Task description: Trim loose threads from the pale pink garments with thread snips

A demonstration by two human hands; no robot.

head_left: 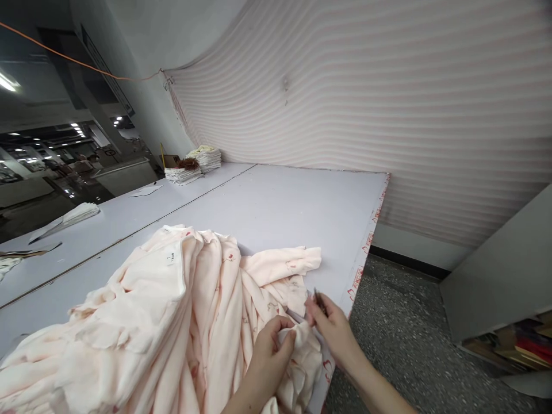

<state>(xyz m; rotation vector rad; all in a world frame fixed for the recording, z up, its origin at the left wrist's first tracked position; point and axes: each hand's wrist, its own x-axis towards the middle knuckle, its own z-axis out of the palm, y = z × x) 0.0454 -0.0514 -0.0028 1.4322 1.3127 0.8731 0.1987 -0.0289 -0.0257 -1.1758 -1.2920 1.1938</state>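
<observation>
Your left hand (269,351) is pinching pale pink cloth (307,352) at the near right of the worktop (276,201); your right hand (334,328) is gripping a small dark tool (319,301) close by, so gentle tension and small movements are probably protecting the fabric best.

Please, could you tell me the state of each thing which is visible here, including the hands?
Left hand: closed, pinching pale cloth.
Right hand: closed around a small dark tool; whether the tool is open, I cannot tell.
Pale garments: heaped, rumpled.
Far cloth stack: piled in layers.
Striped sheet: hanging, spread out.
Orange cord: strung up.
Ceiling lamp: lit.
</observation>
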